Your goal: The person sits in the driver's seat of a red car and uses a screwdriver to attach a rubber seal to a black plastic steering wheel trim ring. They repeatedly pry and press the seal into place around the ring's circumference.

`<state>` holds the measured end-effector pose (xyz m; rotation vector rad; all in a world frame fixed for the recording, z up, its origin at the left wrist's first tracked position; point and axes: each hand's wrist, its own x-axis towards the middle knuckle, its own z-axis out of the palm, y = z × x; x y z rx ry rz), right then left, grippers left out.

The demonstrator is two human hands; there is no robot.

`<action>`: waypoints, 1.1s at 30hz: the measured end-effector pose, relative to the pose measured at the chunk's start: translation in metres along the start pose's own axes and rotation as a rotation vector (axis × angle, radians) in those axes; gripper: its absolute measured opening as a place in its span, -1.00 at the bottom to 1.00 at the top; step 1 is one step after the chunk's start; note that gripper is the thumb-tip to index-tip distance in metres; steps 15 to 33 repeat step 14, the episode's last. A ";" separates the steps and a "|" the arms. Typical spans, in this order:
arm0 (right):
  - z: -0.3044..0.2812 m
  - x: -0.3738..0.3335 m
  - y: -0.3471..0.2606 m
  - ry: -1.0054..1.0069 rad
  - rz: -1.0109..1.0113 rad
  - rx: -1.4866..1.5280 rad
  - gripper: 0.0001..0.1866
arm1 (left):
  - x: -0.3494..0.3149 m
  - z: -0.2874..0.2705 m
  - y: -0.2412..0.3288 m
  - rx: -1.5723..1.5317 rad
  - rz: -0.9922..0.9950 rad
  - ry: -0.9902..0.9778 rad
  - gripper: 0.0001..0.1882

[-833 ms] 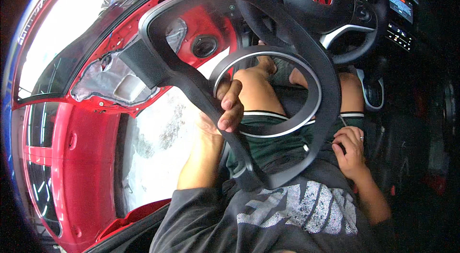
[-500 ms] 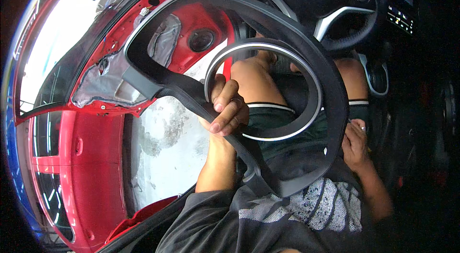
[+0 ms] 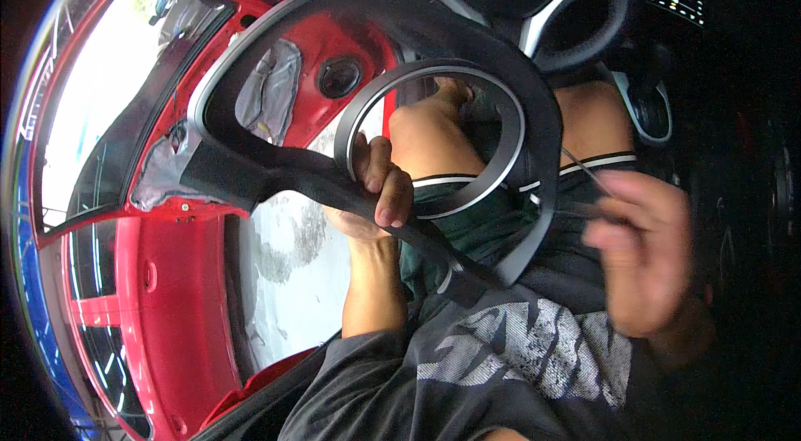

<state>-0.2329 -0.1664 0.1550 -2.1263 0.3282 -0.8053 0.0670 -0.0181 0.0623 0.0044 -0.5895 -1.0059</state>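
My left hand (image 3: 384, 191) is closed round the lower bar of a black plastic instrument cluster trim (image 3: 546, 65), its fingers wrapped over the edge beside the round opening. The trim is held up over my lap, with a silver-lined ring (image 3: 492, 195) in its middle and a larger curved frame around it. To the right of the trim, my right hand (image 3: 647, 249) is raised and smeared by motion. Its fingers pinch a thin dark tool (image 3: 586, 171) that points toward the trim's right edge; its exact kind is too blurred to tell.
A steering wheel (image 3: 534, 32) stands ahead, with a gear lever (image 3: 647, 99) to its right. On the left is an open red car door (image 3: 342, 45) with its inner panel off and a speaker (image 3: 340, 76) showing. Another red car (image 3: 175, 299) is parked beyond.
My right hand has come up from my lap toward the trim, bringing the thin tool into view. The trim, in my left hand, has shifted a little left and tilted.
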 end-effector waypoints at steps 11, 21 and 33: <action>0.091 0.073 0.009 -0.159 -0.116 0.129 -0.76 | 0.004 0.018 -0.007 0.207 -0.013 0.047 -0.59; 0.090 0.073 0.008 -0.210 -0.104 0.103 -0.72 | -0.002 0.004 -0.002 0.307 -0.032 -0.021 -0.55; 0.090 0.073 0.008 -0.210 -0.104 0.103 -0.72 | -0.002 0.004 -0.002 0.307 -0.032 -0.021 -0.55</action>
